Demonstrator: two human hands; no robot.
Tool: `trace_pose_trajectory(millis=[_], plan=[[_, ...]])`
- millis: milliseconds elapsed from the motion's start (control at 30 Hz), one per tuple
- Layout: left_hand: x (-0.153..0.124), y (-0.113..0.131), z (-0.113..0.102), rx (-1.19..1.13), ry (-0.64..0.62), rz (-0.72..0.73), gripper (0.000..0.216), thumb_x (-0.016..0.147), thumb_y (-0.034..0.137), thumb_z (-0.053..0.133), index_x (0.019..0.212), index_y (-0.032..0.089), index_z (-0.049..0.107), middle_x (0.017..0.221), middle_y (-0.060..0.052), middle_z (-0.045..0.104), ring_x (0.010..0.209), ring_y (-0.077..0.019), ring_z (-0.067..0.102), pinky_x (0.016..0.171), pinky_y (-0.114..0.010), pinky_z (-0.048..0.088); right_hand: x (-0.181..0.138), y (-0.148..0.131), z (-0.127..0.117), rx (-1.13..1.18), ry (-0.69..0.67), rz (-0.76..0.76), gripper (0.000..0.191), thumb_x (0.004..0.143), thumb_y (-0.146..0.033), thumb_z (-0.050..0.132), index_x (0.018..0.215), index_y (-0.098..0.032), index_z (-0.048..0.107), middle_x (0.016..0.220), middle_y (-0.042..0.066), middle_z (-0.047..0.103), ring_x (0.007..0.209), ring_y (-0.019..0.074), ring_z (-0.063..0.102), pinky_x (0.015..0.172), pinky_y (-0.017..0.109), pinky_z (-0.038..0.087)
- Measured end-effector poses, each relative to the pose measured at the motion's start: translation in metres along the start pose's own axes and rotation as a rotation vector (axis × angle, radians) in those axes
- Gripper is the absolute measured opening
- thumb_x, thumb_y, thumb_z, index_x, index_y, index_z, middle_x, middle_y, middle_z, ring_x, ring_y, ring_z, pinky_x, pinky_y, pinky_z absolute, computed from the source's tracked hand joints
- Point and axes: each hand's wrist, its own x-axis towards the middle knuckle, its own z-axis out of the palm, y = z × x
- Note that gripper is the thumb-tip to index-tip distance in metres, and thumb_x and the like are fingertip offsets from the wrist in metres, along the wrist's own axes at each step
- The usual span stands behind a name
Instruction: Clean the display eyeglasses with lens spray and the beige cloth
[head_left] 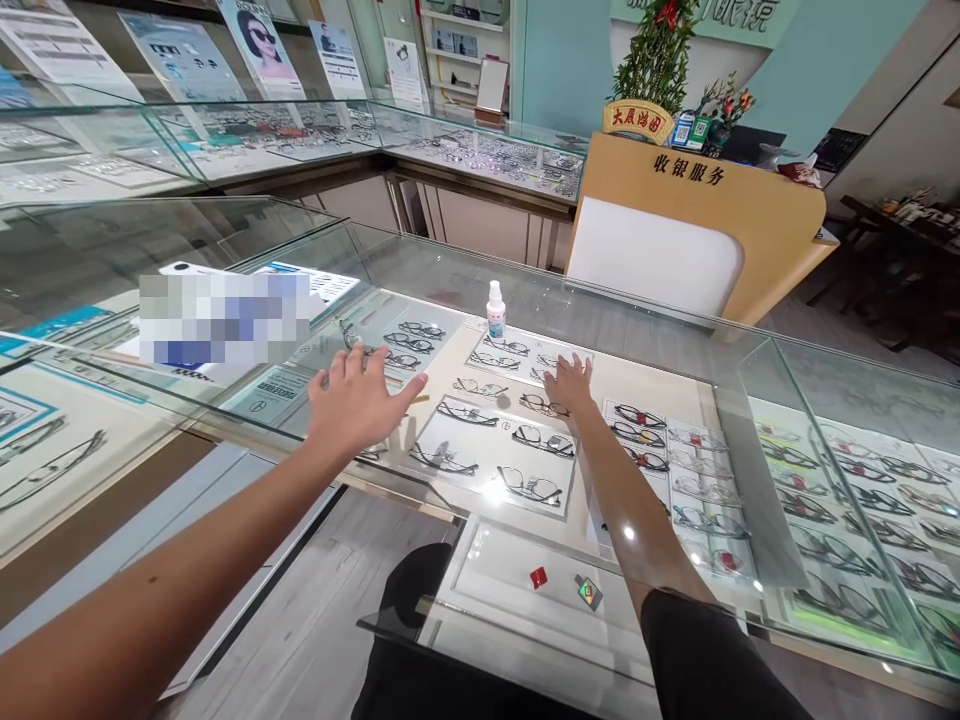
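Note:
My left hand (pixel 356 398) is stretched out palm down over the glass counter (pixel 480 250), its fingers spread and holding nothing. Just beyond its fingertips something thin, like part of an eyeglass frame (pixel 346 331), shows; the hand hides the rest. My right hand (pixel 570 384) reaches down to the counter farther right, fingers apart, with nothing seen in it. Whether either palm touches the glass I cannot tell. Between the hands and a little beyond them stands a small white bottle (pixel 496 314), upright. Under the glass lie several eyeglasses (pixel 541 440) on white display boards.
Papers (pixel 225 310), partly blurred out, lie on the counter at left. Near my body a white drawer or tray (pixel 495 575) sticks out, holding a red tag (pixel 538 577) and a shiny tag (pixel 589 592). Beyond are more glass showcases and a wooden cashier desk (pixel 697 200).

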Motion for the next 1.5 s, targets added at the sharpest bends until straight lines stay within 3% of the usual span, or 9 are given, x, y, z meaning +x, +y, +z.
trace_pose_trajectory(millis=[133, 333, 700, 900, 1067, 1200, 1300, 1400, 1500], plan=[[0.0, 0.001, 0.0, -0.001, -0.003, -0.004, 0.112, 0.097, 0.091, 0.021, 0.18, 0.017, 0.035, 0.19, -0.019, 0.019, 0.178, -0.042, 0.014, 0.139, -0.069, 0.019, 0.004, 0.003, -0.002, 0.021, -0.003, 0.01, 0.074, 0.117, -0.049, 0.021, 0.169, -0.007, 0.053, 0.186, 0.016, 0.038, 0.177, 0.0382, 0.015, 0.142, 0.061, -0.004], [0.0, 0.001, -0.001, -0.007, -0.003, 0.003, 0.113, 0.097, 0.092, 0.022, 0.18, 0.015, 0.034, 0.19, -0.02, 0.019, 0.177, -0.043, 0.014, 0.139, -0.069, 0.018, -0.003, -0.007, -0.024, 0.066, 0.07, -0.013, 0.066, 0.117, -0.045, 0.026, 0.138, -0.013, 0.079, 0.182, 0.013, 0.047, 0.173, 0.0392, 0.022, 0.141, 0.062, -0.001], [-0.007, 0.008, -0.007, -0.007, 0.025, 0.024, 0.109, 0.1, 0.086, 0.026, 0.18, 0.012, 0.034, 0.188, -0.024, 0.022, 0.177, -0.0432, 0.017, 0.138, -0.065, 0.018, -0.112, -0.16, -0.045, 0.182, 0.236, -0.408, 0.036, 0.111, -0.028, 0.046, 0.127, -0.018, 0.077, 0.148, 0.013, 0.071, 0.142, 0.0289, 0.054, 0.132, 0.049, 0.025], [-0.009, 0.01, -0.01, -0.032, 0.018, 0.046, 0.111, 0.098, 0.086, 0.028, 0.179, 0.011, 0.035, 0.188, -0.026, 0.022, 0.176, -0.0453, 0.017, 0.138, -0.066, 0.018, -0.183, -0.192, -0.046, 0.205, 0.118, -0.517, 0.03, 0.111, -0.025, 0.05, 0.125, -0.02, 0.076, 0.142, 0.011, 0.073, 0.137, 0.028, 0.056, 0.125, 0.045, 0.034], [-0.002, 0.008, -0.006, -0.038, 0.029, 0.039, 0.115, 0.095, 0.091, 0.027, 0.179, 0.012, 0.035, 0.188, -0.025, 0.022, 0.175, -0.0458, 0.019, 0.138, -0.066, 0.017, -0.242, -0.172, -0.061, 0.211, -0.035, -0.449, 0.034, 0.108, -0.026, 0.054, 0.135, -0.014, 0.072, 0.143, 0.016, 0.07, 0.135, 0.0311, 0.06, 0.119, 0.046, 0.043], [0.006, 0.004, -0.001, -0.056, 0.016, 0.058, 0.12, 0.093, 0.094, 0.025, 0.179, 0.011, 0.035, 0.189, -0.026, 0.02, 0.176, -0.0463, 0.016, 0.138, -0.067, 0.016, -0.311, -0.131, -0.093, 0.256, -0.285, -0.48, 0.043, 0.117, -0.046, 0.045, 0.116, -0.02, 0.08, 0.125, 0.012, 0.08, 0.119, 0.0273, 0.073, 0.099, 0.04, 0.058], [0.009, 0.002, 0.001, -0.065, 0.003, 0.056, 0.121, 0.093, 0.095, 0.026, 0.179, 0.011, 0.035, 0.189, -0.026, 0.019, 0.176, -0.0464, 0.015, 0.137, -0.065, 0.02, -0.376, -0.087, -0.122, 0.262, -0.475, -0.611, 0.058, 0.109, -0.066, 0.057, 0.142, -0.021, 0.074, 0.141, 0.014, 0.077, 0.128, 0.0325, 0.073, 0.106, 0.046, 0.06], [0.009, 0.002, -0.001, -0.055, -0.001, 0.056, 0.118, 0.096, 0.094, 0.028, 0.178, 0.009, 0.034, 0.189, -0.026, 0.02, 0.174, -0.0476, 0.017, 0.136, -0.066, 0.021, -0.43, -0.044, -0.137, 0.164, -0.313, -0.627, 0.091, 0.096, -0.065, 0.079, 0.167, -0.016, 0.053, 0.17, 0.022, 0.058, 0.158, 0.043, 0.052, 0.131, 0.057, 0.046], [0.007, 0.005, -0.004, -0.049, -0.012, 0.059, 0.116, 0.099, 0.092, 0.031, 0.178, 0.007, 0.033, 0.188, -0.027, 0.019, 0.173, -0.0493, 0.018, 0.135, -0.069, 0.018, -0.455, -0.012, -0.138, 0.028, -0.104, -0.495, 0.085, 0.103, -0.049, 0.076, 0.175, -0.018, 0.045, 0.181, 0.022, 0.045, 0.171, 0.0445, 0.036, 0.14, 0.065, 0.032]])
